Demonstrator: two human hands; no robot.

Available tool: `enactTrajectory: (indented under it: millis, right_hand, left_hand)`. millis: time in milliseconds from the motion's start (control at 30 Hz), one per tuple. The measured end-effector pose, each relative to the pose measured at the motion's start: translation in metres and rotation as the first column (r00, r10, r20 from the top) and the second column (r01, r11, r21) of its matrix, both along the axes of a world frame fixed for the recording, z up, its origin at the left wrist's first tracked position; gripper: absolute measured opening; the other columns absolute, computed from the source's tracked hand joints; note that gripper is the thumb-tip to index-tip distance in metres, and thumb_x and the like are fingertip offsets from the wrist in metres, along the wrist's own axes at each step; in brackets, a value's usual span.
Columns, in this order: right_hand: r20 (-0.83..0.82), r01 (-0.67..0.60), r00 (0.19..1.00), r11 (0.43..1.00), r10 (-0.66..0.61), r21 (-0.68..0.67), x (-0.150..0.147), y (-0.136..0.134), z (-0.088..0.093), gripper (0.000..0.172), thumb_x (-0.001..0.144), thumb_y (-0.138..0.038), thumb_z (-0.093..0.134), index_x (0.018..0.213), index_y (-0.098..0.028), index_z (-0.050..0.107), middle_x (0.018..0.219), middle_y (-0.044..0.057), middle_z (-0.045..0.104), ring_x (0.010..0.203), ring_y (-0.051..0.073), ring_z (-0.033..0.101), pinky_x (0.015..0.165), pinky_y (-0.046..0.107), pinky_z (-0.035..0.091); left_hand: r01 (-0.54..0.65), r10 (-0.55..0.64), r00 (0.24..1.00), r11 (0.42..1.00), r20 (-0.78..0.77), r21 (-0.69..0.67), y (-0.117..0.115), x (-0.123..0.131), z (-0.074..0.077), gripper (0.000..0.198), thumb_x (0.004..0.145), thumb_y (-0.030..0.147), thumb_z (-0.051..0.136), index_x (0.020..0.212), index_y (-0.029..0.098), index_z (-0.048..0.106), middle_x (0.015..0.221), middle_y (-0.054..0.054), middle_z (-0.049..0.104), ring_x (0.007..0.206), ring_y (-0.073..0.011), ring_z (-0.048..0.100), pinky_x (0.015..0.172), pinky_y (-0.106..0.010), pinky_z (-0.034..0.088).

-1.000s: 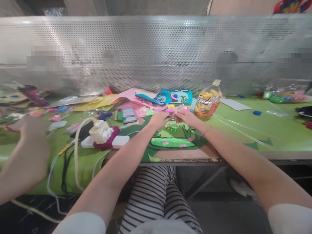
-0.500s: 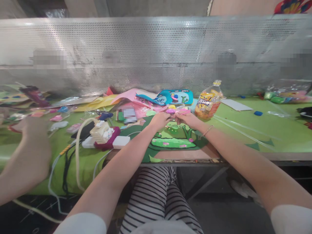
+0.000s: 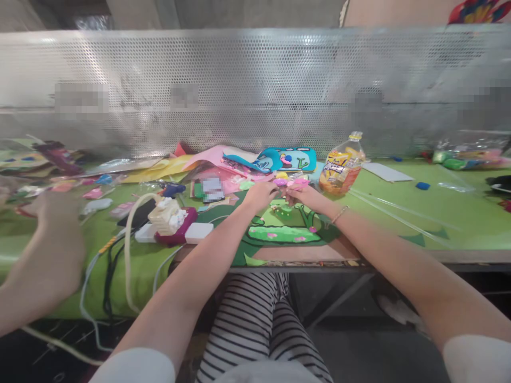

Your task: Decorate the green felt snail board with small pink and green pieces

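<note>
Over a green craft picture [image 3: 287, 234] with a clay-like plant, dots and pink bits, my two hands meet with fingertips close together. My left hand [image 3: 260, 196] has its fingers pinched together; whatever sits between them is too small to make out. My right hand [image 3: 306, 198], with a bracelet at the wrist, has its fingers curled round a soft pink lump [image 3: 298, 183] that looks like modelling clay. Just beyond the fingertips lie a purple-pink lump [image 3: 280, 182] and a yellow lump [image 3: 281, 175].
A bottle of orange drink [image 3: 341, 167] stands right of my hands. Blue craft pieces [image 3: 295, 158] and pink sheets [image 3: 211, 158] lie behind. On the left are a power strip [image 3: 175, 229] with cables and another person's arm [image 3: 51, 250]. A perforated metal panel [image 3: 239, 85] backs the table.
The fingers of my right hand have shifted slightly, and more of the pink lump shows above them. My left hand stays nearly in place.
</note>
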State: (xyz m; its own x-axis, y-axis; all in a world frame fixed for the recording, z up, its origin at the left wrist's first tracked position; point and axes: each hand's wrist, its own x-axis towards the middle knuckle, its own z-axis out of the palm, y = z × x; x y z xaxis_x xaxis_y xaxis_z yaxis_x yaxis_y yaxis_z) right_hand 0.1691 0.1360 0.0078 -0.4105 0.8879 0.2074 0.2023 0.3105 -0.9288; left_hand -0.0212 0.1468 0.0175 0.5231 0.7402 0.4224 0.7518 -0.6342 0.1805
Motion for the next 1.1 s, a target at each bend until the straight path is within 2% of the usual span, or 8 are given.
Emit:
enactTrajectory:
  millis: [133,433,567,700,767,833,967,1100]
  right_hand:
    - [0.003,0.0,1.0,1.0,0.0,0.017,-0.002,-0.004,0.003,0.033,0.074,-0.048,0.065,0.074,-0.016,0.062,0.066,0.001,0.061,0.056,0.011,0.055,0.058,0.026,0.049]
    - [0.03,0.11,0.993,0.99,-0.113,0.094,0.003,-0.002,0.009,0.027,0.078,-0.043,0.061,0.074,-0.016,0.063,0.064,0.001,0.06,0.053,0.011,0.054,0.052,0.024,0.047]
    - [0.009,0.152,0.988,0.988,-0.152,0.024,0.003,-0.001,0.008,0.025,0.077,-0.041,0.063,0.072,-0.016,0.064,0.06,0.001,0.059,0.051,0.011,0.054,0.051,0.025,0.047]
    - [-0.005,0.202,0.979,0.972,-0.204,-0.118,0.005,0.001,0.007,0.034,0.079,-0.047,0.058,0.066,-0.016,0.063,0.054,0.002,0.058,0.046,0.012,0.052,0.047,0.026,0.046]
    - [0.035,0.237,0.972,0.963,-0.234,-0.128,0.007,0.002,0.008,0.037,0.082,-0.047,0.054,0.064,-0.016,0.062,0.051,0.002,0.057,0.044,0.012,0.05,0.046,0.026,0.044]
    - [0.121,0.264,0.959,0.963,-0.256,-0.051,0.008,0.003,0.008,0.034,0.084,-0.041,0.051,0.064,-0.016,0.063,0.049,0.001,0.056,0.044,0.012,0.049,0.047,0.026,0.043]
    - [0.311,0.259,0.897,0.944,-0.313,0.203,0.009,0.004,0.007,0.018,0.08,-0.023,0.049,0.068,-0.018,0.061,0.047,-0.002,0.055,0.045,0.013,0.05,0.05,0.026,0.041]
    - [0.331,0.257,0.882,0.931,-0.336,0.261,0.007,0.003,0.005,0.014,0.08,-0.025,0.05,0.07,-0.019,0.056,0.047,-0.004,0.053,0.045,0.011,0.049,0.049,0.024,0.038]
  left_hand:
    - [0.031,-0.031,1.0,1.0,-0.001,-0.008,0.002,0.001,-0.003,0.024,0.088,0.021,0.048,0.098,0.015,0.068,0.1,-0.008,0.069,0.093,-0.0191,0.063,0.08,-0.027,0.047]
    - [0.013,-0.013,1.0,0.999,-0.006,-0.045,0.007,0.001,-0.006,0.03,0.089,0.018,0.043,0.105,0.017,0.068,0.106,-0.008,0.069,0.097,-0.0197,0.063,0.085,-0.028,0.047]
    - [-0.019,0.018,1.0,0.998,-0.009,-0.064,0.006,0.001,-0.006,0.028,0.087,0.02,0.046,0.102,0.02,0.07,0.1,-0.006,0.07,0.093,-0.0192,0.064,0.082,-0.027,0.048]
    - [-0.079,0.079,0.997,0.994,0.005,-0.07,0.004,0.0,-0.004,0.024,0.086,0.022,0.05,0.097,0.02,0.071,0.092,-0.006,0.071,0.088,-0.0204,0.065,0.077,-0.028,0.049]
    - [-0.11,0.111,0.994,0.992,0.017,-0.069,0.003,-0.001,-0.003,0.022,0.085,0.024,0.052,0.095,0.02,0.071,0.089,-0.006,0.071,0.086,-0.0207,0.064,0.075,-0.028,0.049]
    - [-0.134,0.136,0.99,0.988,0.024,-0.07,0.003,-0.001,-0.003,0.02,0.085,0.028,0.054,0.093,0.021,0.072,0.087,-0.005,0.071,0.084,-0.0207,0.064,0.073,-0.028,0.048]
    - [-0.16,0.162,0.987,0.985,0.023,-0.062,0.001,-0.002,-0.002,0.025,0.087,0.036,0.052,0.085,0.02,0.072,0.082,-0.006,0.07,0.082,-0.0206,0.064,0.071,-0.027,0.047]
    - [-0.17,0.171,0.985,0.984,0.012,-0.053,0.0,-0.002,-0.002,0.03,0.09,0.034,0.046,0.084,0.018,0.071,0.084,-0.007,0.07,0.082,-0.0211,0.064,0.072,-0.027,0.047]
